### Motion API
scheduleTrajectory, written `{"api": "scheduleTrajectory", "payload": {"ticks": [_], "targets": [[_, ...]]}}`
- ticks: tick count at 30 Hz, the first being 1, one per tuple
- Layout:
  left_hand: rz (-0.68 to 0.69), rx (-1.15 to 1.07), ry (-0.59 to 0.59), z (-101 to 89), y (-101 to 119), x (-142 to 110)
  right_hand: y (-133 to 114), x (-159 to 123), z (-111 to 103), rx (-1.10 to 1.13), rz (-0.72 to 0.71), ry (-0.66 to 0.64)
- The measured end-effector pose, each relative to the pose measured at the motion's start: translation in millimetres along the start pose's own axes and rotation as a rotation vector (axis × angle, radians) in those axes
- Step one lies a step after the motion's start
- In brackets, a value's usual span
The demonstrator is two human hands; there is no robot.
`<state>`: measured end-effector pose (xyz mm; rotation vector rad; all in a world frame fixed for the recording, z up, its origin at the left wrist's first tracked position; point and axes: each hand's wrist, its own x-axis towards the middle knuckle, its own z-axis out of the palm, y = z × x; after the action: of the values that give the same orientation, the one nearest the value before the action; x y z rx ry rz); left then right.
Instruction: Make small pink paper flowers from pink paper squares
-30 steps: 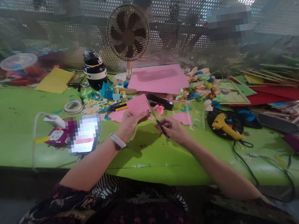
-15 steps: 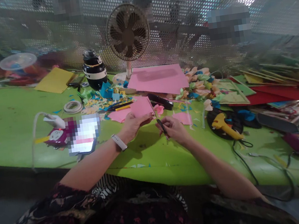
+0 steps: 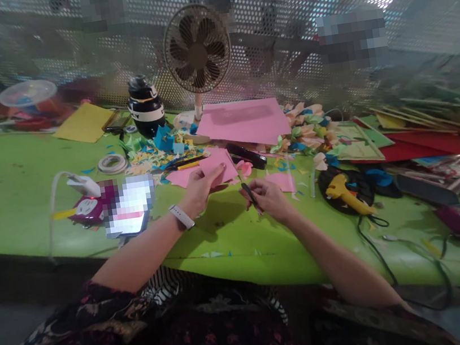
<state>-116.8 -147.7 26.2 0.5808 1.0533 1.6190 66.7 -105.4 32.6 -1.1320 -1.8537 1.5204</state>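
My left hand (image 3: pixel 201 189) pinches a piece of pink paper (image 3: pixel 218 165) low over the green table (image 3: pixel 9 186); a white band sits on that wrist. My right hand (image 3: pixel 268 197) is closed round small dark scissors (image 3: pixel 250 192), whose blades point up toward the paper's right edge. A second pink scrap (image 3: pixel 281 181) lies just right of the scissors, and a small pink paper flower (image 3: pixel 245 168) lies behind them.
A large pink sheet (image 3: pixel 244 120) lies by a small fan (image 3: pixel 197 51). A dark bottle (image 3: pixel 145 108), tape roll (image 3: pixel 112 164), phone (image 3: pixel 130 206), black stapler (image 3: pixel 247 156), yellow glue gun (image 3: pixel 346 192) with cord, paper scraps and stacked coloured sheets (image 3: pixel 422 139) crowd the table.
My left hand has lowered the pink paper from upright toward the table. The scissors in my right hand have dropped slightly and drawn away from the paper.
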Motion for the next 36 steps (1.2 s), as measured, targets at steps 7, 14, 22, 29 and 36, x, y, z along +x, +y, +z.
{"api": "scheduleTrajectory", "payload": {"ticks": [7,14,22,29,36], "targets": [[-0.015,0.006,-0.026,1.2,-7,0,-5,-4,0,0.002,0.003,-0.006],[-0.006,0.028,-0.027,0.3,-8,1,-4,-1,0,0.005,0.01,0.001],[0.0,0.581,-0.111,-35.8,28,25,5,10,-28,-0.191,-0.072,0.007],[-0.128,1.211,-0.452,-56.3,43,32,11,14,-44,-0.6,-0.206,0.12],[0.496,1.475,-0.147,-26.0,24,18,10,19,-54,-0.78,-0.096,0.248]]}}
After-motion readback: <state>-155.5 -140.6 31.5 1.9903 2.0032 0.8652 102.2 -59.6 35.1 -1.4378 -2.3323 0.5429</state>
